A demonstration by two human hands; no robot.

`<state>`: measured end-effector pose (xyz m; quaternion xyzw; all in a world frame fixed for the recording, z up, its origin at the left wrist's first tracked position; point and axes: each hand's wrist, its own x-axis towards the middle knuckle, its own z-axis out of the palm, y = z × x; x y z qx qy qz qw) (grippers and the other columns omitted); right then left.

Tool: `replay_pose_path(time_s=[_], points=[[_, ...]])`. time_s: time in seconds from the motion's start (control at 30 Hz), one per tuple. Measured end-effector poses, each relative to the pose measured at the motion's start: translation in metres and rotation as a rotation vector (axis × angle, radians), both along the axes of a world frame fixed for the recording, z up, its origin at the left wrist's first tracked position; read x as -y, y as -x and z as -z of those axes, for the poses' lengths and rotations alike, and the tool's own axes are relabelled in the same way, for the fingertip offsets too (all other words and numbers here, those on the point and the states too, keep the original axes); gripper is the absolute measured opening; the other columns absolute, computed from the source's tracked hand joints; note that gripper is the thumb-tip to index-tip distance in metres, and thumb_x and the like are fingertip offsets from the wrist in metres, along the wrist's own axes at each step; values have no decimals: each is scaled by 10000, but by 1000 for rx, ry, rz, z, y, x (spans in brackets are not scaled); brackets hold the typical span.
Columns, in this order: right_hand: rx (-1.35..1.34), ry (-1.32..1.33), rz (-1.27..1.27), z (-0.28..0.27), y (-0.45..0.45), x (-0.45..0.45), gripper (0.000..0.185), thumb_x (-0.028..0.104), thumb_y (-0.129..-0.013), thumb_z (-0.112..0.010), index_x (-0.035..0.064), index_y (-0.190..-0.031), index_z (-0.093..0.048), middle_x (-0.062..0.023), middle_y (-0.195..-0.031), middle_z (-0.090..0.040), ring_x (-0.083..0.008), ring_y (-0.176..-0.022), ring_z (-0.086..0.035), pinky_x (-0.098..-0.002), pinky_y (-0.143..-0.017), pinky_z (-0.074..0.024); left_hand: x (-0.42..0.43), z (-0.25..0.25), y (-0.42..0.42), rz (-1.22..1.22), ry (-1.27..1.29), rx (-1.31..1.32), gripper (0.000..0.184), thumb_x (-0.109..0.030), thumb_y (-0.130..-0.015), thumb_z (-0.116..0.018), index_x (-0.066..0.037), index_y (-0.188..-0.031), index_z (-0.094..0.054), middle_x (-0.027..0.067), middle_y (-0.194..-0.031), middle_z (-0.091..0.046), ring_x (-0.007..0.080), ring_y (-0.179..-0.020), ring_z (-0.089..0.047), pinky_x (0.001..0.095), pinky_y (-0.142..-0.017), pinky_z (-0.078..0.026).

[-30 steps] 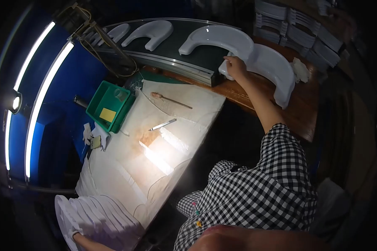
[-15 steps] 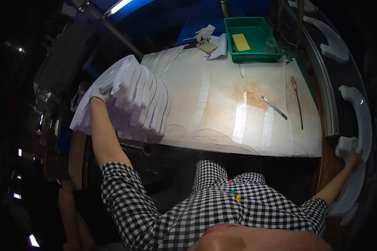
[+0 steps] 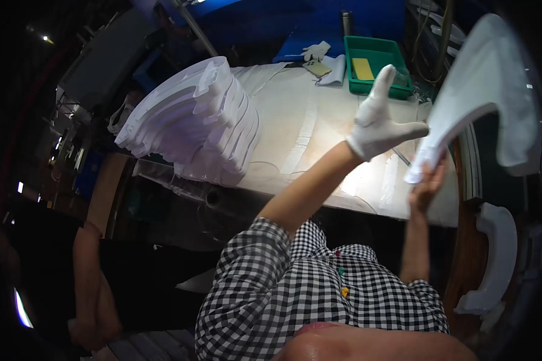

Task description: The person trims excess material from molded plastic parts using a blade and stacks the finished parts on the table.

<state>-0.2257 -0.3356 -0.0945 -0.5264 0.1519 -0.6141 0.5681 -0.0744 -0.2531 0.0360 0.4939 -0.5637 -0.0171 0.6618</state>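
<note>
My right hand (image 3: pixel 427 183), bare, grips the lower end of a large curved white plastic part (image 3: pixel 485 78), which is raised over the right side of the table and slightly blurred. Beside it, my left hand (image 3: pixel 379 123) in a white glove is open, thumb and fingers spread wide. Its fingertips come close to the part's edge; whether they touch I cannot tell. A stack of similar curved white parts (image 3: pixel 193 120) stands at the table's left end. The craft knife (image 3: pixel 402 156) lies mostly hidden behind my left hand.
The covered table (image 3: pixel 283 141) carries a green tray (image 3: pixel 376 45) with a yellow card (image 3: pixel 362 69), a phone (image 3: pixel 318 68), a cloth (image 3: pixel 332 72) and a spare glove (image 3: pixel 316 50). More white parts (image 3: pixel 497 259) lie along the right. Another person's arm (image 3: pixel 87 283) is at lower left.
My left hand has left the stack and swung right, now empty. My right hand has lifted a white part from the right side up over the table. The view has shifted somewhat.
</note>
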Motion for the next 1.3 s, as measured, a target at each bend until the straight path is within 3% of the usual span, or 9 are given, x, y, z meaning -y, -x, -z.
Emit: replay_pose_path(time_s=[0.23, 0.27, 0.4, 0.47, 0.77, 0.83, 1.0, 1.07, 1.3], points=[[-375, 122, -461, 52, -57, -93, 608, 44, -811, -616, -15, -1327, -300, -152, -1052, -536, -206, -920, -587, -306, -760, -487, 6, -12, 8, -76, -48, 199, 520, -214, -762, -628, 7, -1187, -425, 196, -1147, -503, 305, -1073, -480, 339, -905, -388], [-538, 594, -257, 25, -43, -75, 546, 151, -813, -641, -15, -1278, -406, -171, -1084, -571, -235, -938, -605, -335, -788, -482, 0, -7, -2, -75, -110, 251, 459, -194, -767, -611, -7, -1157, -460, 187, -1113, -524, 300, -1036, -504, 342, -876, -406], [-940, 179, 111, 48, -37, 40, 223, 156, -800, -600, 29, -976, -651, -165, -923, -652, -283, -821, -629, -362, -736, -489, -10, 24, -32, -157, -424, 556, 267, -115, -784, -540, -63, -1040, -597, 150, -979, -612, 280, -889, -598, 352, -760, -480], [-1054, 451, 439, 65, -31, 87, 255, 170, -776, -601, 50, -997, -641, -164, -947, -614, -309, -906, -570, -383, -831, -446, -3, 62, -46, -232, -545, 694, 245, -92, -773, -530, -83, -990, -644, 146, -952, -635, 285, -874, -615, 360, -760, -489], [-1044, 482, 257, 125, -62, 112, 122, 128, -805, -565, 36, -885, -572, -166, -920, -595, -355, -883, -572, -415, -764, -464, 4, 131, -66, -326, -943, 871, 272, -162, -784, -540, -257, -1002, -672, 108, -952, -652, 278, -888, -619, 367, -781, -485], [-1119, 388, 255, 104, -47, 113, 115, 118, -803, -567, 27, -873, -569, -168, -897, -602, -361, -867, -577, -421, -748, -461, 3, 111, -63, -231, -907, 773, 218, -117, -749, -513, -92, -852, -703, 178, -853, -654, 308, -823, -627, 384, -767, -479], [-739, 29, 83, 20, 2, 78, 188, 102, -829, -584, 29, -1000, -610, -134, -861, -643, -196, -755, -589, -299, -703, -462, 21, 89, -86, -284, -1020, 924, 208, -139, -735, -509, -143, -787, -710, 185, -824, -648, 333, -777, -627, 403, -720, -491], [-499, 126, -29, -19, 16, 42, 273, 113, -842, -595, 63, -1110, -610, -109, -846, -647, -120, -708, -552, -241, -679, -452, 23, 67, -82, -253, -1068, 989, 196, -155, -722, -518, -129, -776, -705, 196, -795, -641, 340, -769, -624, 405, -719, -490], [-869, 763, 245, -115, 33, -4, 334, 179, -818, -624, 138, -1149, -609, -88, -712, -624, -204, -589, -567, -298, -557, -463, 40, 60, -92, -163, -1039, 1045, 231, -168, -752, -476, -194, -846, -686, 141, -845, -651, 326, -791, -620, 405, -736, -487]])
